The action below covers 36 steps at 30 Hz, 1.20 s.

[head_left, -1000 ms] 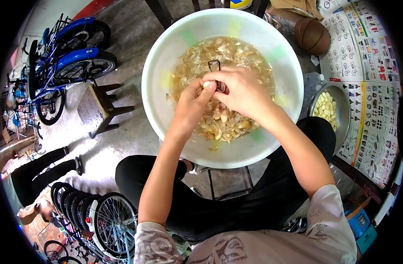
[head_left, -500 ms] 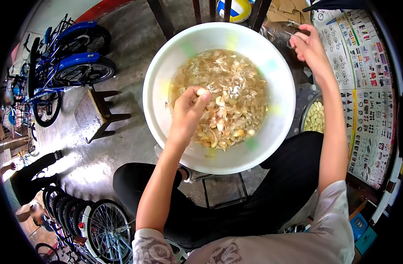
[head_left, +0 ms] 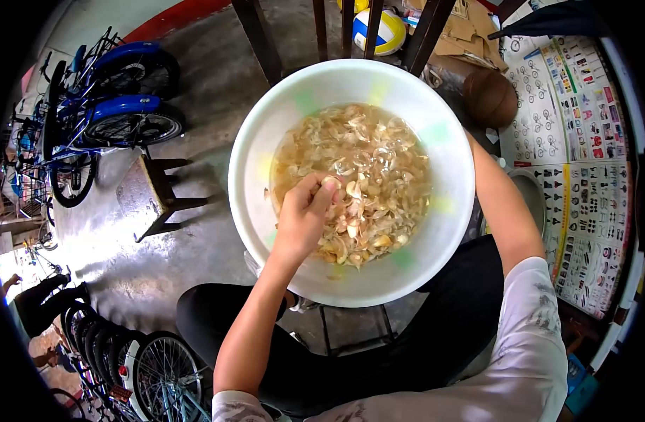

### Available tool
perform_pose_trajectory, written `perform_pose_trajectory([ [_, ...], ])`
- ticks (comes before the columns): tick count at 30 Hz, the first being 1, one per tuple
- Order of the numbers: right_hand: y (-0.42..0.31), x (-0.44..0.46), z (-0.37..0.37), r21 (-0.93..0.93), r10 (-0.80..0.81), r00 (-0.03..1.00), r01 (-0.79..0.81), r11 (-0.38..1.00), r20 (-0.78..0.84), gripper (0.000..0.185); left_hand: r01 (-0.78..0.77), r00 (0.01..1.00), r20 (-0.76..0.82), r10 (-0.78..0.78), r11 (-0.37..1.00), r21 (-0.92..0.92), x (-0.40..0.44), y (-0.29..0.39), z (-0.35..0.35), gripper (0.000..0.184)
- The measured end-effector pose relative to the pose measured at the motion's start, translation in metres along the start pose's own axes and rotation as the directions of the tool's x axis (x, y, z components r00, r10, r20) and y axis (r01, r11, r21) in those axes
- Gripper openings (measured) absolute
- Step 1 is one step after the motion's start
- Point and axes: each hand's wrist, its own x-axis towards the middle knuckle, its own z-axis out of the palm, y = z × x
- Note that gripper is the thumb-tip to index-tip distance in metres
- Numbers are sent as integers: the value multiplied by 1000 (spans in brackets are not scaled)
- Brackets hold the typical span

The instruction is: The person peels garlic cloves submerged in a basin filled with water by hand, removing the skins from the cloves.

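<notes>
My left hand (head_left: 301, 218) is over the white basin (head_left: 256, 260), thumb and fingers pinched on a pale garlic clove (head_left: 331, 183). Water fills the lower part of the basin, with many papery garlic skins (head_left: 365, 141) and loose cloves (head_left: 382, 240) in it. My right forearm (head_left: 505, 204) reaches along the basin's right side. Past the wrist it goes out of sight behind the rim, so the right hand and anything in it are hidden. Beside that forearm a grey rounded container (head_left: 532, 193) shows only in part.
Dark wooden bars (head_left: 322, 32) stand behind the basin, with a volleyball (head_left: 379, 32), cardboard (head_left: 470, 32) and a brown ball (head_left: 490, 98) nearby. A wooden stool (head_left: 154, 193) and bicycles (head_left: 129, 116) are at left. A printed sheet (head_left: 583, 218) covers the right side. Another person's legs (head_left: 45, 299) show far left.
My right hand has come down from beyond the basin's upper right and gone behind its rim. The left hand keeps its pinch on the clove. The view has tilted slightly upward.
</notes>
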Motion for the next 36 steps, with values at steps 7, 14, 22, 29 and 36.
perform_pose_trajectory([
  [7,-13,3,-12,17,-40,999,40,999,-4,27,-28,1000,-15,27,999,-21,2,-3,-5,25],
  [14,-66,-87,23,-488,-617,622,395,778,-481,20,-182,982,-27,188,972,146,6,-14,-4,21],
  [22,-31,-131,202,-169,-605,794,590,790,-61,39,-446,865,-70,497,824,350,-6,6,9,20],
  [29,-30,-121,202,174,-437,894,448,877,-100,32,-383,920,8,391,897,222,-4,1,3,38],
  [36,-28,-118,193,232,-374,907,413,881,-192,17,-191,982,-26,189,975,-117,-2,12,2,31],
])
